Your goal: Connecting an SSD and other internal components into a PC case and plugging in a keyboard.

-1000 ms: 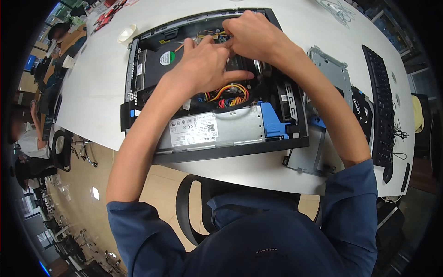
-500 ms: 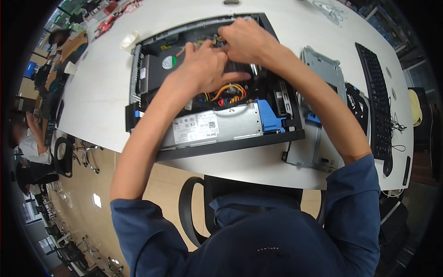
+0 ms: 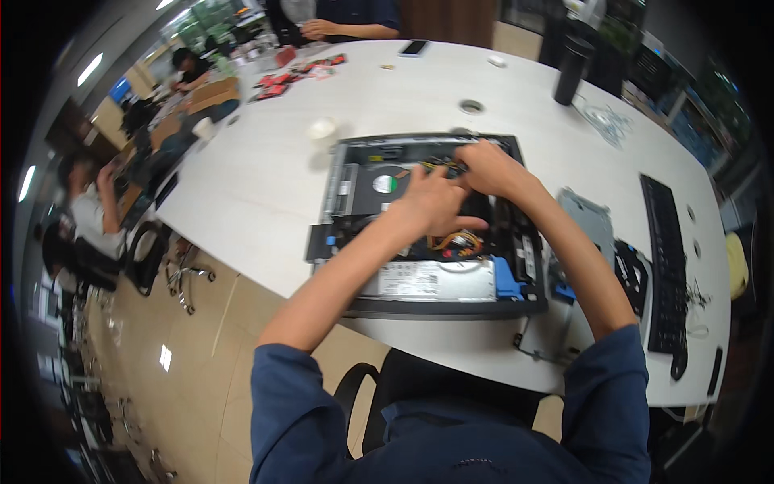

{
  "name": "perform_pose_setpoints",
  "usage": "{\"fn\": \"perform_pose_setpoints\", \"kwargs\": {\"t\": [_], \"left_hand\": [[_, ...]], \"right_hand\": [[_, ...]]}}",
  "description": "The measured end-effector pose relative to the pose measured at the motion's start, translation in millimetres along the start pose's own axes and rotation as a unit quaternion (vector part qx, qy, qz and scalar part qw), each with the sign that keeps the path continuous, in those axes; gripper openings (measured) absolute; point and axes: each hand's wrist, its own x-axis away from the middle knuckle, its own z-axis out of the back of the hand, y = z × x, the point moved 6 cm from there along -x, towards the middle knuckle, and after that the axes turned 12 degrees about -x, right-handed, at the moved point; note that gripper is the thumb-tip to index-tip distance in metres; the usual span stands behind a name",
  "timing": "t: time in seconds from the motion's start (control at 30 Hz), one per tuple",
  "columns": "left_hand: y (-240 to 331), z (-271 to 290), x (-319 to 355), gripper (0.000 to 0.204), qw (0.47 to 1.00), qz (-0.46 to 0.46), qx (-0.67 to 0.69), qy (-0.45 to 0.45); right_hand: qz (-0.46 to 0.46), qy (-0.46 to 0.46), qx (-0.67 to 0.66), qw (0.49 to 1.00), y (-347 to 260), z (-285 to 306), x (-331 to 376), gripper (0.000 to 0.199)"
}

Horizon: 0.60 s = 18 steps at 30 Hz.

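An opened desktop computer case (image 3: 451, 308) lies flat on the table, its inside facing up. Over its middle, my left hand (image 3: 435, 200) is spread, thumb stretched to the right and fingertips by the far-side wiring. My right hand (image 3: 488, 168) is curled with its fingers bent down at thin yellowish cables (image 3: 435, 165) near the far wall; what they grip is hidden. Left of my hands sits a black drive housing with a round label (image 3: 385, 184). A silver power supply (image 3: 451, 281) runs along the near side, beside a blue plastic latch (image 3: 506, 280) and coloured wires (image 3: 458, 242).
Right of the case are a metal bracket panel (image 3: 587, 216), a black keyboard (image 3: 665, 258) and loose cable. A white cup (image 3: 324, 131) stands behind its left corner. Farther off are a black bottle (image 3: 572, 71), a phone (image 3: 414, 48) and red packets (image 3: 278, 83). Another person's hand (image 3: 320, 30) shows across the table.
My view has tilted up, so the case and hands appear lower and farther right, and the far table shows. Both hands keep nearly the same places inside the case.
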Motion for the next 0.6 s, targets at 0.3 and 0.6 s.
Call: {"fn": "perform_pose_setpoints", "kwargs": {"t": [0.3, 0.6], "left_hand": [[0.7, -7.4, -5.4, 0.089, 0.998, -0.003, 0.042, 0.055], [-0.1, -7.8, -2.7, 0.091, 0.997, -0.006, 0.067, 0.049]], "right_hand": [[-0.032, 0.004, -0.015, 0.999, -11.8, 8.5, 7.9, 0.032], [0.011, 0.008, -0.023, 1.0, -19.6, 5.3, 10.6, 0.021]]}}
